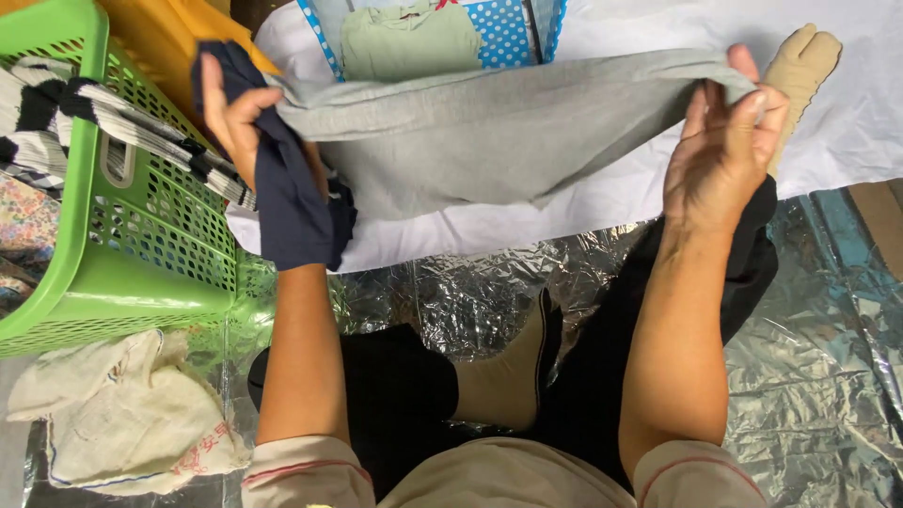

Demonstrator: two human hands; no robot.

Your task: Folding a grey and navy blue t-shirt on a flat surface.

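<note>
A grey garment [489, 132] is stretched between both hands above a white sheet [847, 113]. My left hand [230, 113] grips its left end, and a dark navy cloth [296, 202] hangs over that wrist. My right hand [724, 141] pinches the garment's right end, fingers curled over the edge. Beyond the garment lies a folded pale green garment [409, 42] on a blue polka-dot bag [503, 33].
A green laundry basket [122, 263] with striped black-and-white cloth [85, 108] stands at the left. A cream cloth [122, 414] lies below it. Crinkled silver foil matting [818, 376] covers the floor. My beige-socked feet [513, 372] and black trousers are below; a beige sock [800, 61] lies far right.
</note>
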